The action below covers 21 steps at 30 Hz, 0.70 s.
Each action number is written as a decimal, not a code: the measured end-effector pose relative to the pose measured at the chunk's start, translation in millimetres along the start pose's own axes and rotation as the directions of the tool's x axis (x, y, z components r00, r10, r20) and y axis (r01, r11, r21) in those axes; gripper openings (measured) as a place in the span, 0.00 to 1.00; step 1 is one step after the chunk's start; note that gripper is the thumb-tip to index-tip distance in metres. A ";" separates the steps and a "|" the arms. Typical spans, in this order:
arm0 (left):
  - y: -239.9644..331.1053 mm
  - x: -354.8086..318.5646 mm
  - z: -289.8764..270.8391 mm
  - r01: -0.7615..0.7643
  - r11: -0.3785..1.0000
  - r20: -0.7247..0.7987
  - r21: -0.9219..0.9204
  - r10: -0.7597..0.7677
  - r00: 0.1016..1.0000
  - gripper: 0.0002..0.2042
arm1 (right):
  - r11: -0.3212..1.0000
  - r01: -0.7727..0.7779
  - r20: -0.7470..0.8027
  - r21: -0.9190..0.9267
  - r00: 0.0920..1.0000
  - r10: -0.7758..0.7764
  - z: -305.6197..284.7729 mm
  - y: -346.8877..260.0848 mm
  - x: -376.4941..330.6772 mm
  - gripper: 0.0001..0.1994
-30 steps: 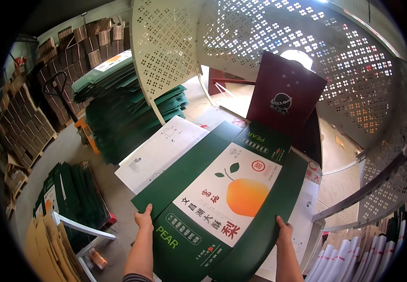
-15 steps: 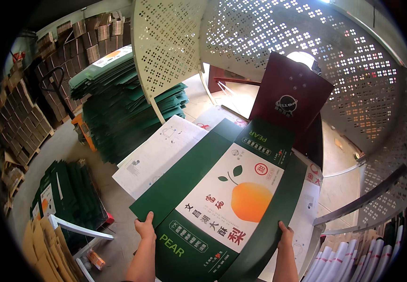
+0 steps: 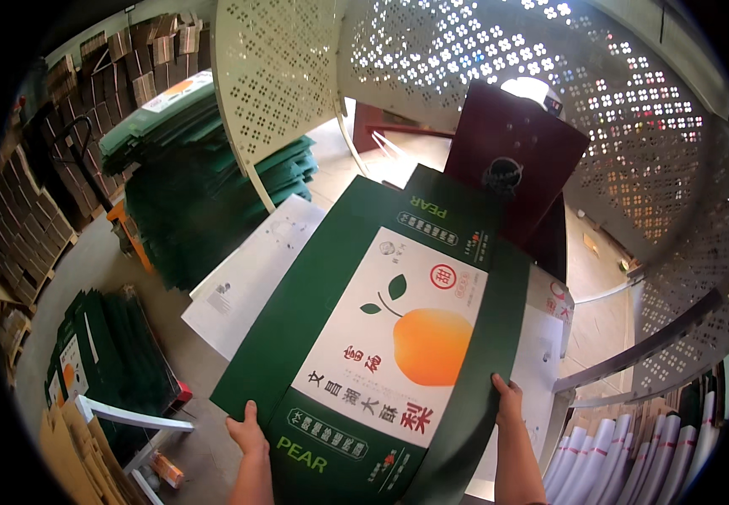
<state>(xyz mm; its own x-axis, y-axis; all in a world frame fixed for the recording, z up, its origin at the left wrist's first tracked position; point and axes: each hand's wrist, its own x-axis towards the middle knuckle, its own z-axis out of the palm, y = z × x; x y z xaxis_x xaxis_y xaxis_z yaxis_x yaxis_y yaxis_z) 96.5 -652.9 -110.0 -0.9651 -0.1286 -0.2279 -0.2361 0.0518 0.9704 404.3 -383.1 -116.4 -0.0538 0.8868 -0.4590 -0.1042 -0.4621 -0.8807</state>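
A flat green cardboard box blank (image 3: pixel 314 278) with a white panel and an orange pear picture lies at a slant before me. My left hand (image 3: pixel 249 433) grips its near left edge, thumb on top and the fingers hidden beneath. At the right edge my right hand (image 3: pixel 507 402) holds it the same way, thumb uppermost. Under the blank, a white printed sheet (image 3: pixel 251 273) sticks out on the left, and more white printed surface (image 3: pixel 537 341) shows on the right. The blank's far end reaches close to a dark red machine panel (image 3: pixel 511 160).
Perforated pale metal guards (image 3: pixel 280 76) curve around the machine. Stacks of green blanks (image 3: pixel 183 202) stand at the left, beside an orange pallet jack (image 3: pixel 129 240). Lower left are more green blanks (image 3: pixel 112 353) and brown cardboard (image 3: pixel 74 454). White rolls (image 3: pixel 600 454) stand lower right.
The green blank has come slightly toward me and left, still between both hands. The whole view has shifted a little, with the surroundings sliding left.
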 end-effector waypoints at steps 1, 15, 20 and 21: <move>-2.4 -2.1 1.7 0.001 1.000 0.002 -0.004 -0.001 1.000 0.13 | 1.000 -0.013 0.002 -0.023 1.000 0.013 1.3 3.3 9.2 0.20; 11.5 5.3 4.1 -0.021 0.999 0.075 -0.032 0.023 0.997 0.14 | 0.998 -0.035 -0.011 0.047 0.999 0.036 13.5 19.5 16.0 0.21; 3.6 19.8 0.4 0.104 0.993 0.139 0.056 -0.111 0.984 0.15 | 0.855 -0.090 0.002 -0.510 0.994 0.106 1.4 16.9 16.8 0.31; -1.5 26.0 -1.7 0.109 0.993 0.150 0.043 -0.114 0.982 0.15 | 0.758 -0.073 -0.027 -0.648 0.997 0.073 -6.0 13.6 14.1 0.33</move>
<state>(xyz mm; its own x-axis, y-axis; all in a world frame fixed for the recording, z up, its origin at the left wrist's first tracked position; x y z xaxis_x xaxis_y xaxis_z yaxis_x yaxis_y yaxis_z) 71.9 -658.0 -117.2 -0.9379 0.0164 -0.3465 -0.3442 0.0803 0.9355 408.0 -376.9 -135.5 -0.0342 0.8502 -0.5253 0.5684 -0.4158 -0.7099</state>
